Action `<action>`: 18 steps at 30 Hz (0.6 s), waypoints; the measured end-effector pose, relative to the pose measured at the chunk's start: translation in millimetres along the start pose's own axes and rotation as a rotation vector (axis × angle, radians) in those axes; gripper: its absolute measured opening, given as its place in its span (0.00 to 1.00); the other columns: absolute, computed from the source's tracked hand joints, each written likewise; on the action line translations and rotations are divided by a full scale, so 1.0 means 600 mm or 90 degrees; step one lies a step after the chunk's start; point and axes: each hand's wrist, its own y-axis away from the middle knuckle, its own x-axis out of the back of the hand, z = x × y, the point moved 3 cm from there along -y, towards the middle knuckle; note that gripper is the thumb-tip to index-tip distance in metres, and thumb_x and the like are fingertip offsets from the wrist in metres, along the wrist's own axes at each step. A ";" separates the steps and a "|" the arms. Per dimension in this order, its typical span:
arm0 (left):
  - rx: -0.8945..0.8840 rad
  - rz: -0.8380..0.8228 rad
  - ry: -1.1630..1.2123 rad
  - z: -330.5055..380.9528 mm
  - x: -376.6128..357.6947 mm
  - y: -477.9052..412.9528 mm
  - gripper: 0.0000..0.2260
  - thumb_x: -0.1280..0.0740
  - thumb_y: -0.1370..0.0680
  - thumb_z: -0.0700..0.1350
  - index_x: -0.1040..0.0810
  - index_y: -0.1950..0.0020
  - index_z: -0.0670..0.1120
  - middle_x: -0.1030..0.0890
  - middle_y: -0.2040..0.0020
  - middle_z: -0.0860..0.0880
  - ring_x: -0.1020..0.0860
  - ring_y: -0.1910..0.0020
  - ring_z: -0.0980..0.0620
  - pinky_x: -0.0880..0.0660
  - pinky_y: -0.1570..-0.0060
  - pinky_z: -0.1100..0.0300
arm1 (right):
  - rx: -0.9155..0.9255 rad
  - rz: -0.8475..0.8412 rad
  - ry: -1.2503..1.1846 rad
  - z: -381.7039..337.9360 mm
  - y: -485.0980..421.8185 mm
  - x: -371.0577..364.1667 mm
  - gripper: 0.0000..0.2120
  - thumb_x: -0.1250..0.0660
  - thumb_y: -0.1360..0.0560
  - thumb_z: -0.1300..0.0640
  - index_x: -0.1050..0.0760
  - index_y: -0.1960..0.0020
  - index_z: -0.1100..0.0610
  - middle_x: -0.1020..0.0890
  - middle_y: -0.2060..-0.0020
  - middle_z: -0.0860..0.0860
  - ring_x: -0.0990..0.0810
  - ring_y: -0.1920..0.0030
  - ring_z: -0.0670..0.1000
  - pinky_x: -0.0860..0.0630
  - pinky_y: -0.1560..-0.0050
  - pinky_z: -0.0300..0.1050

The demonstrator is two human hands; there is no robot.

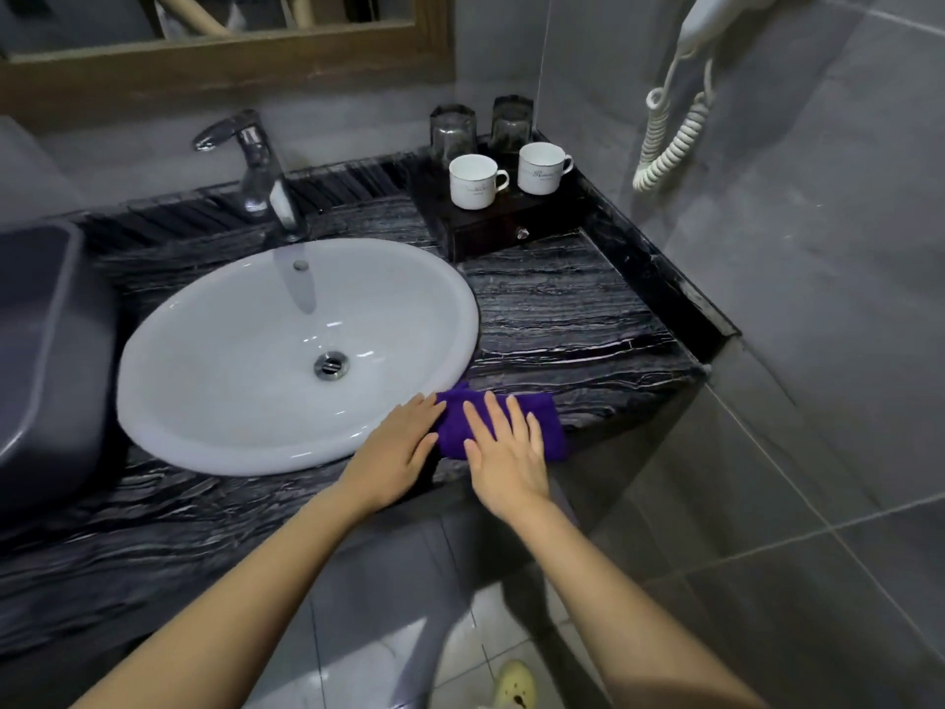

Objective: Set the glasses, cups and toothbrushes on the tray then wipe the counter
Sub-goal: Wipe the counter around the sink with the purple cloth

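Note:
A folded purple cloth (549, 417) lies at the front edge of the black marble counter (562, 319), just right of the sink. My right hand (503, 452) rests flat on the cloth with fingers spread. My left hand (396, 447) lies flat beside it, fingertips touching the cloth's left edge. At the back right corner a dark wooden tray box (491, 227) carries two white cups (473, 181) (542, 166) and, behind them, two upturned glasses (452, 133) (511, 122). No toothbrushes are visible.
A white oval sink (169, 401) with a chrome tap (261, 171) fills the counter's middle. A grey bin or basin (46, 360) stands at the left. A wall hairdryer with coiled cord (675, 135) hangs at the right. A wood-framed mirror (230, 64) is above.

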 end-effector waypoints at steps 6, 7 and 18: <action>0.058 0.036 -0.139 -0.081 0.045 0.087 0.21 0.44 0.20 0.47 0.38 0.28 0.42 0.37 0.26 0.43 0.41 0.26 0.45 0.45 0.29 0.54 | 0.060 -0.010 0.005 -0.080 0.029 -0.030 0.25 0.51 0.19 0.49 0.48 0.23 0.48 0.49 0.22 0.49 0.54 0.22 0.54 0.60 0.25 0.53; 0.078 0.040 -0.150 -0.097 0.054 0.101 0.21 0.44 0.20 0.48 0.38 0.28 0.42 0.37 0.26 0.42 0.40 0.26 0.45 0.45 0.30 0.54 | 0.058 -0.013 0.010 -0.085 0.031 -0.031 0.25 0.52 0.19 0.49 0.48 0.23 0.49 0.49 0.22 0.49 0.55 0.22 0.54 0.60 0.24 0.53; 0.038 0.061 -0.058 -0.123 0.081 0.174 0.21 0.40 0.21 0.46 0.35 0.29 0.43 0.33 0.28 0.43 0.37 0.27 0.46 0.43 0.27 0.53 | 0.119 -0.051 0.042 -0.213 0.078 -0.075 0.25 0.53 0.19 0.48 0.51 0.23 0.49 0.52 0.22 0.50 0.57 0.22 0.54 0.62 0.25 0.54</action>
